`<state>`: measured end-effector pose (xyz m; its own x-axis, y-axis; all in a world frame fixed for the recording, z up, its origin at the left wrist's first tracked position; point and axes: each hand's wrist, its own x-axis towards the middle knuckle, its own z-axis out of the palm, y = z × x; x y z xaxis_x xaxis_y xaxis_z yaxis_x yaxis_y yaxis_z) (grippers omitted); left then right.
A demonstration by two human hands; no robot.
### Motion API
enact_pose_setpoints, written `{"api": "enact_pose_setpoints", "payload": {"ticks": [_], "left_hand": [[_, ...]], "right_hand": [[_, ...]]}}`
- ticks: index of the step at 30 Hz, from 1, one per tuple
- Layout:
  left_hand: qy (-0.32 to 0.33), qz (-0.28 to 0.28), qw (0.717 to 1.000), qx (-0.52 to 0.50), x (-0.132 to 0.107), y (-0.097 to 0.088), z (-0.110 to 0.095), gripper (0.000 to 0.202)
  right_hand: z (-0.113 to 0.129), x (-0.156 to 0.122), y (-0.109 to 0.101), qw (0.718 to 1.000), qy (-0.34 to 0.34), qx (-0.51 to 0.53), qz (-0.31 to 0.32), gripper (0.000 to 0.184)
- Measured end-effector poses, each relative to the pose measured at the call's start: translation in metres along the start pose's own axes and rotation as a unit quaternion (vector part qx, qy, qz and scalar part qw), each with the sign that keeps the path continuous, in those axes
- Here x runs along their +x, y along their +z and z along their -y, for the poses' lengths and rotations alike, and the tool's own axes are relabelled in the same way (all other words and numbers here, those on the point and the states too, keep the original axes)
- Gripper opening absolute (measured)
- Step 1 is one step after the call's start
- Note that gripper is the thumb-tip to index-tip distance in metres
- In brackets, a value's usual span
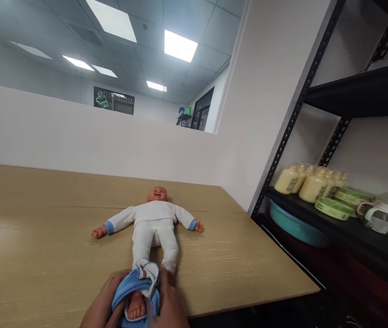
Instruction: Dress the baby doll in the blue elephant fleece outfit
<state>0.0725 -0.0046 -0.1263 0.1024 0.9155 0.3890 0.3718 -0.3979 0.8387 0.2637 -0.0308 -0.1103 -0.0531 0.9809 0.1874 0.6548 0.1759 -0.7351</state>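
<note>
A baby doll (156, 209) in a white top and white trousers with blue cuffs lies on its back, head away from me, arms spread. At its feet, a blue and white cloth garment (127, 284) is bunched around one foot, whose toes show through the opening. My left hand (103, 298) is closed on the garment's left side. Fingers of my right hand (168, 298) grip its right side, close to the doll's other leg; this hand is slightly blurred.
The doll lies on a wooden table (235, 259) against a low white wall (78, 136). On the right, a black shelf (354, 230) holds several cream bottles (313, 184), green packs (334, 207) and a clear handled cup (383, 216). Below stands a teal basin (296, 225).
</note>
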Motion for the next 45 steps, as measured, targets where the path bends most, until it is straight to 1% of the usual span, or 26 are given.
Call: {"api": "enact_pose_setpoints", "payload": {"ticks": [2,3,5,7,9,11,13,16,20,23,25,27,28,30,32,33,34,35,36,37,38,39,42,44,45], "left_hand": [[0.001,0.004,1.0,0.0,0.006,-0.004,-0.005,0.031],[0.001,0.012,1.0,-0.002,0.008,-0.007,-0.006,0.031],[0.001,0.031,0.999,-0.015,0.012,-0.012,-0.008,0.033],[-0.009,0.044,0.998,-0.036,0.012,-0.015,-0.006,0.043],[-0.022,0.048,0.997,-0.063,0.011,-0.016,0.0,0.056],[-0.017,0.059,0.994,-0.085,0.009,-0.016,0.008,0.059],[0.004,0.074,0.993,-0.093,0.008,-0.014,0.016,0.052],[0.024,0.08,0.993,-0.08,0.014,-0.014,0.022,0.041],[0.038,0.101,0.993,-0.054,0.027,-0.019,0.017,0.033],[0.071,0.107,0.991,-0.027,0.032,-0.025,0.011,0.031],[0.095,0.123,0.988,0.007,0.033,-0.029,0.01,0.029],[0.108,0.143,0.983,0.035,0.036,-0.034,0.008,0.028],[0.108,0.153,0.981,0.041,0.038,-0.038,0.006,0.027],[0.099,0.168,0.98,0.043,0.046,-0.046,0.0,0.027],[0.075,0.188,0.979,0.028,0.057,-0.055,-0.009,0.026],[0.056,0.203,0.978,0.013,0.063,-0.06,-0.014,0.026],[0.033,0.222,0.974,-0.008,0.069,-0.064,-0.018,0.027],[0.007,0.246,0.969,-0.031,0.074,-0.067,-0.021,0.028],[-0.016,0.267,0.962,-0.055,0.079,-0.069,-0.023,0.03],[-0.035,0.279,0.957,-0.076,0.083,-0.07,-0.023,0.033],[-0.05,0.28,0.954,-0.092,0.086,-0.07,-0.022,0.039],[-0.065,0.267,0.955,-0.107,0.089,-0.07,-0.019,0.048],[-0.103,0.212,0.963,-0.133,0.091,-0.066,-0.01,0.077],[-0.115,0.199,0.963,-0.138,0.091,-0.064,-0.007,0.089],[-0.117,0.197,0.964,-0.137,0.091,-0.063,-0.007,0.093]], "right_hand": [[-0.005,0.004,0.004,1.0,0.012,0.026,0.002,0.088],[-0.007,0.005,0.005,0.999,0.009,0.038,-0.002,0.09],[-0.007,0.008,0.005,0.998,-0.003,0.065,-0.017,0.084],[-0.005,0.01,0.002,0.995,-0.017,0.097,-0.03,0.078],[-0.003,0.013,-0.003,0.992,-0.035,0.123,-0.02,0.074],[-0.003,0.014,-0.007,0.992,-0.047,0.119,-0.018,0.072],[-0.004,0.016,-0.01,0.994,-0.054,0.097,-0.017,0.074],[-0.004,0.019,-0.015,0.993,-0.073,0.088,0.011,0.079],[0.0,0.025,-0.024,0.989,-0.115,0.081,0.038,0.068],[0.002,0.029,-0.03,0.989,-0.13,0.024,0.064,0.066],[0.003,0.03,-0.034,0.986,-0.136,-0.035,0.087,0.06],[0.004,0.031,-0.039,0.982,-0.147,-0.067,0.101,0.053],[0.005,0.033,-0.042,0.98,-0.156,-0.063,0.106,0.048],[0.005,0.04,-0.049,0.978,-0.179,-0.022,0.107,0.036],[0.004,0.055,-0.059,0.97,-0.208,0.025,0.121,0.025],[0.002,0.064,-0.064,0.963,-0.227,0.042,0.142,0.019],[0.0,0.074,-0.07,0.952,-0.242,0.062,0.175,0.016],[-0.002,0.084,-0.075,0.94,-0.252,0.083,0.213,0.022],[-0.004,0.093,-0.08,0.929,-0.248,0.11,0.251,0.032],[-0.006,0.1,-0.083,0.922,-0.237,0.132,0.277,0.042],[-0.008,0.105,-0.085,0.919,-0.217,0.15,0.292,0.05],[-0.009,0.108,-0.085,0.922,-0.195,0.162,0.292,0.057],[-0.008,0.105,-0.08,0.941,-0.15,0.172,0.25,0.074],[-0.004,0.097,-0.078,0.947,-0.114,0.194,0.228,0.079],[-0.003,0.092,-0.079,0.949,-0.1,0.206,0.218,0.077]]}}
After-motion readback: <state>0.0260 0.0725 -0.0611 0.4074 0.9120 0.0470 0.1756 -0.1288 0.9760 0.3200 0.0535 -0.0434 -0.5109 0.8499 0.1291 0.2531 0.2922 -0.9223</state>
